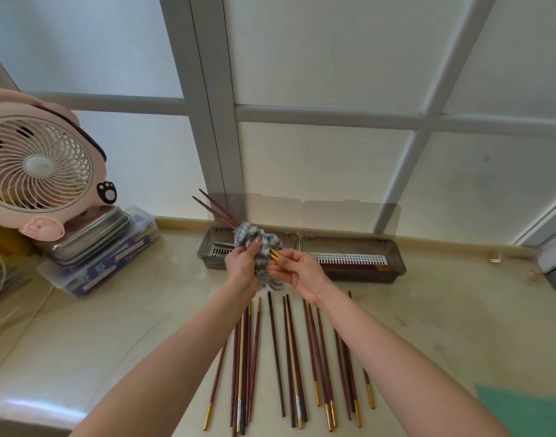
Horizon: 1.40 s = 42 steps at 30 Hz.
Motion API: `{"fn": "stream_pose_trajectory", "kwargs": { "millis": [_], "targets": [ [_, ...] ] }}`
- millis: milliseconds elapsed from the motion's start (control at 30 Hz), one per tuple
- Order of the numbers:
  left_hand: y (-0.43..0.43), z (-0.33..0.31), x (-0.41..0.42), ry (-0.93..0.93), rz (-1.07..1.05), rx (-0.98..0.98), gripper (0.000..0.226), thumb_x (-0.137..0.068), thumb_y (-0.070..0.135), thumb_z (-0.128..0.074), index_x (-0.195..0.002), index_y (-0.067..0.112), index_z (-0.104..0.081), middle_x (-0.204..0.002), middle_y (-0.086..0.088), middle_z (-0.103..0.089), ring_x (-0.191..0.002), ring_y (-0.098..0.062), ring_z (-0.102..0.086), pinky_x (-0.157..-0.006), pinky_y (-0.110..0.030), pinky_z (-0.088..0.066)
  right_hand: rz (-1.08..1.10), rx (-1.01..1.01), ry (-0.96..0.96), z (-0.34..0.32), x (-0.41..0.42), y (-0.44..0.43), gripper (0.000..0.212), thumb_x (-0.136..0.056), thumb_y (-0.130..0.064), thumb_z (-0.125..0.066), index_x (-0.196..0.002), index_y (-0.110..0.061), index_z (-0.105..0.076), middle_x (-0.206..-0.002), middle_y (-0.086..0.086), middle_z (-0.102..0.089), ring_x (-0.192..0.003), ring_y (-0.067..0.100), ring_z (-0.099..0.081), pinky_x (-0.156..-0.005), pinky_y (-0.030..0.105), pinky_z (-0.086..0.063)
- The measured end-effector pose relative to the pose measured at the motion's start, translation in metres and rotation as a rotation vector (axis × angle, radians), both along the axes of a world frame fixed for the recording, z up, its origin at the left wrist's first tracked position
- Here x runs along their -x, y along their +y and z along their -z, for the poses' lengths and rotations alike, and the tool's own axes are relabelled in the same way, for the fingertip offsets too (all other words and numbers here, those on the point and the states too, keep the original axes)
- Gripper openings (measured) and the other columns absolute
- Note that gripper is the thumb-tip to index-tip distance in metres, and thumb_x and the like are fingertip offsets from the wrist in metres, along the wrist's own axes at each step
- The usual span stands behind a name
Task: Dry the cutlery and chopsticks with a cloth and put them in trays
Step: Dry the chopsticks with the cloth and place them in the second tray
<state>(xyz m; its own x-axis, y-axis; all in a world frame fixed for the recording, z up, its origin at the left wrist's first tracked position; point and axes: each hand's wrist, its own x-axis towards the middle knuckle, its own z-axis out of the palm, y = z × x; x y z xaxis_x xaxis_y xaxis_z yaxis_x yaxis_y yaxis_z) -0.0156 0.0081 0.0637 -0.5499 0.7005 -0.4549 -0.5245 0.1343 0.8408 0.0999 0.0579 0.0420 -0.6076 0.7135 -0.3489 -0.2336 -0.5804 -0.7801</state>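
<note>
My left hand (241, 263) grips a grey-and-white checked cloth (260, 244) wrapped around a pair of dark red chopsticks (216, 208). Their thin ends stick up and to the left out of the cloth. My right hand (297, 271) pinches their gold-tipped ends just right of the cloth. Both hands are raised above the counter, in front of two dark plastic trays with open clear lids. The left tray (207, 244) is partly hidden by the cloth. The right tray (353, 258) holds a few chopsticks lying lengthwise. Several more chopsticks (289, 357) lie in a row on the counter beneath my forearms.
A pink desk fan (40, 168) stands at the left on a metal tin (90, 234) stacked on a clear plastic box (103, 266). A white cable (24, 323) runs over the counter at the left. A frosted window fills the back. A green sheet (528, 408) lies at the lower right.
</note>
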Motion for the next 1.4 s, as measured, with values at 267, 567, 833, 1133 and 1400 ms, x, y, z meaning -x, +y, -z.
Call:
{"fn": "stream_pose_trajectory", "kwargs": {
  "millis": [267,567,833,1133,1400],
  "targets": [
    [-0.003,0.02,-0.007,0.343,0.222,0.11,0.032,-0.084,0.012,-0.066,-0.114,0.002,-0.06,-0.109,-0.015,-0.066,-0.096,-0.025,-0.063,-0.083,-0.036,-0.052,0.091,-0.368,-0.389,0.015,-0.01,0.011,0.024,-0.084,-0.027,-0.068,-0.102,-0.016,-0.058,-0.102,0.006,-0.064,-0.076,0.012,-0.054,-0.061,0.023,-0.042],
    [0.0,0.024,-0.025,0.534,0.572,0.27,0.03,-0.074,0.013,-0.075,-0.099,0.004,-0.062,-0.094,-0.007,-0.067,-0.089,-0.02,-0.065,-0.075,-0.027,-0.054,0.171,-0.079,-0.119,0.002,-0.012,0.038,0.015,-0.1,-0.011,-0.042,-0.103,-0.002,-0.053,-0.081,0.012,-0.066,-0.079,0.025,-0.069,-0.074,0.032,-0.056],
    [-0.012,0.016,0.001,0.292,0.474,0.232,0.028,-0.083,0.014,-0.067,-0.106,-0.002,-0.062,-0.091,-0.014,-0.069,-0.079,-0.022,-0.068,-0.066,-0.029,-0.055,0.02,-1.085,-1.621,0.041,-0.102,0.122,0.021,-0.095,-0.014,-0.05,-0.109,-0.017,-0.064,-0.104,0.005,-0.068,-0.095,0.025,-0.062,-0.088,0.039,-0.048],
    [-0.014,0.012,0.007,0.113,0.306,0.189,0.023,-0.086,0.011,-0.063,-0.106,0.0,-0.062,-0.091,-0.011,-0.068,-0.079,-0.02,-0.065,-0.062,-0.026,-0.05,-0.626,-0.849,-1.499,0.094,-0.12,0.134,0.06,-0.096,-0.059,-0.023,-0.137,-0.024,-0.05,-0.142,0.011,-0.048,-0.133,0.027,-0.041,-0.117,0.047,-0.012],
    [-0.023,0.005,0.033,0.094,-0.156,0.12,0.029,-0.09,0.021,-0.058,-0.115,0.006,-0.058,-0.104,-0.01,-0.065,-0.093,-0.023,-0.062,-0.077,-0.032,-0.051,-0.146,-1.182,-1.228,0.087,-0.084,0.084,0.029,-0.098,-0.027,-0.048,-0.121,-0.016,-0.059,-0.121,0.001,-0.061,-0.112,0.015,-0.055,-0.101,0.033,-0.042]
  ]
}}
